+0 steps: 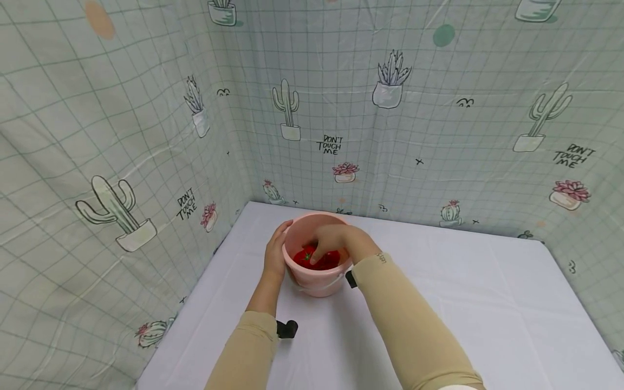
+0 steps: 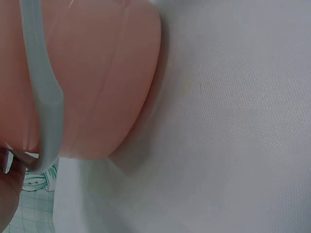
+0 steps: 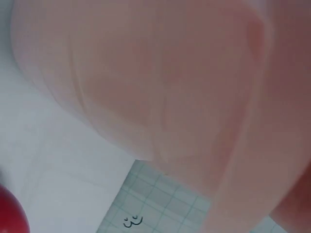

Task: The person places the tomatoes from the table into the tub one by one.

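A pink bucket (image 1: 319, 280) stands on the table, with red tomatoes inside it. One tomato (image 1: 303, 258) shows a green star-shaped stem. On the bucket's left side, my left hand (image 1: 275, 254) holds it near the rim. My right hand (image 1: 333, 238) reaches over the right rim down into the bucket, thumb and fingers pointing at the red tomatoes. Its fingertips are partly hidden, and I cannot tell whether they grip one. The bucket's pale handle (image 2: 46, 92) hangs down the near side in the left wrist view.
A smooth red round thing (image 3: 10, 213) shows at the lower left of the right wrist view, outside the bucket. The white-covered table (image 1: 487, 303) meets a grid-and-cactus printed curtain (image 1: 419, 135) at the back and left. Small black wrist devices (image 1: 286, 329) sit at the sleeves.
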`<state>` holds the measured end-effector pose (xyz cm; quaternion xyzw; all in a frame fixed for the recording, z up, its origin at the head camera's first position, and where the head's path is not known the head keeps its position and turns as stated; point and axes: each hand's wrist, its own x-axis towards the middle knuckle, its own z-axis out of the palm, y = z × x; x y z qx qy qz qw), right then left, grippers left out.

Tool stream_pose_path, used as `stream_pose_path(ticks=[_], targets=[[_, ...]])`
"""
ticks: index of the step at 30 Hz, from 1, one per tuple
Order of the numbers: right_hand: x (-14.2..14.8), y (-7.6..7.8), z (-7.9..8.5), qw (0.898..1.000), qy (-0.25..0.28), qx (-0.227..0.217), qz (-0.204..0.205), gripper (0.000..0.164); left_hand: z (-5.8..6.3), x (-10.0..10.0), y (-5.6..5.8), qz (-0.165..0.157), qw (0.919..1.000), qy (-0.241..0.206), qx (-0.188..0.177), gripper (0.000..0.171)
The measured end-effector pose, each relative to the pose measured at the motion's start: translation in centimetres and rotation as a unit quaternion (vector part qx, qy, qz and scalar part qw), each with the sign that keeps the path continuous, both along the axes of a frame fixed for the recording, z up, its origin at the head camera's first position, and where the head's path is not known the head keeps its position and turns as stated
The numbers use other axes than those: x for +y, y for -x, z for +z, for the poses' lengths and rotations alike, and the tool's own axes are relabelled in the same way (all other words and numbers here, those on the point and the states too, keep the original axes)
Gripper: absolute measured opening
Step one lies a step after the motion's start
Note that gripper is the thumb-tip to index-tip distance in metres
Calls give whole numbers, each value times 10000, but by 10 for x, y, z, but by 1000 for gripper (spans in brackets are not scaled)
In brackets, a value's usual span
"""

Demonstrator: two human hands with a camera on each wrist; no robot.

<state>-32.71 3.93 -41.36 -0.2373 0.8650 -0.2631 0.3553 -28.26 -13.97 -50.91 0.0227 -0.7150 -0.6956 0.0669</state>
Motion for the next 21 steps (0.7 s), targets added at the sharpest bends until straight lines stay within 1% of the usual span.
stream_pose_path(ticks=[3,10,16,21], targets=[[0,1,-2,9998,149,-44,96,50,-1,0,0,-40,10000,24,-39,40],[5,0,-5,9993,375,54,57,49,-1,0,-1,-17,10000,63,-45,41],[16,-1,-5,9979,612,212,-24,47,0,1,-1,-30,10000,60,-45,41],[25,1,-2,9959,783,461,-16,49,0,1,-1,29,10000,59,-24,41]])
